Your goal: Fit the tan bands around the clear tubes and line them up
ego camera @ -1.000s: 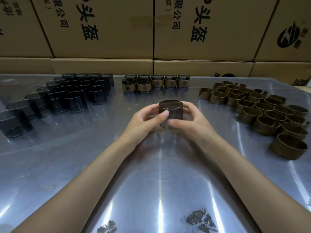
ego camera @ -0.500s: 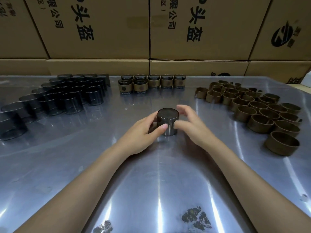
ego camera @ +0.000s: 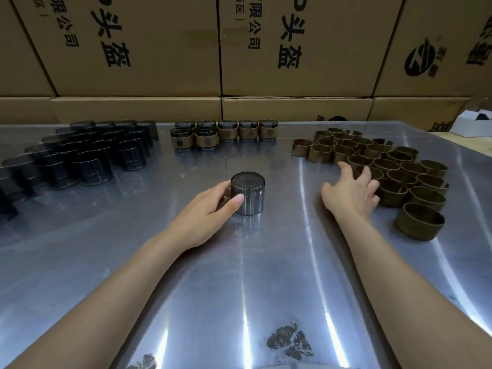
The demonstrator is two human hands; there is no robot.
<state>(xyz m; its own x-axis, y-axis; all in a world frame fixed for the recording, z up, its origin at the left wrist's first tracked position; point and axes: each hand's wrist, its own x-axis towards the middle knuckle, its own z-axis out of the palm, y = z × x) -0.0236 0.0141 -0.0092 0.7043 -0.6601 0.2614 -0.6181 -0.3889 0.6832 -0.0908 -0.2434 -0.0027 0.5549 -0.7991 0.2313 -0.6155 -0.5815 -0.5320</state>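
A smoky clear tube (ego camera: 248, 193) stands upright on the metal table (ego camera: 239, 275) at the centre. My left hand (ego camera: 210, 209) grips its left side, thumb across the front. My right hand (ego camera: 351, 190) is off to the right with fingers spread, its fingertips at the near edge of the pile of tan bands (ego camera: 386, 166); it holds nothing. Several bare tubes (ego camera: 87, 153) are grouped at the back left. A row of banded tubes (ego camera: 223, 134) stands at the back centre.
Stacked cardboard boxes (ego camera: 239, 49) wall off the far edge of the table. A small white box (ego camera: 471, 126) sits at the back right. One tan band (ego camera: 419, 221) lies apart at the pile's near end. Dark stains (ego camera: 290, 342) mark the table's front.
The tube came down from the air to stand on the table. My right hand let go of it and moved right to the tan bands; my left hand stays on the tube.
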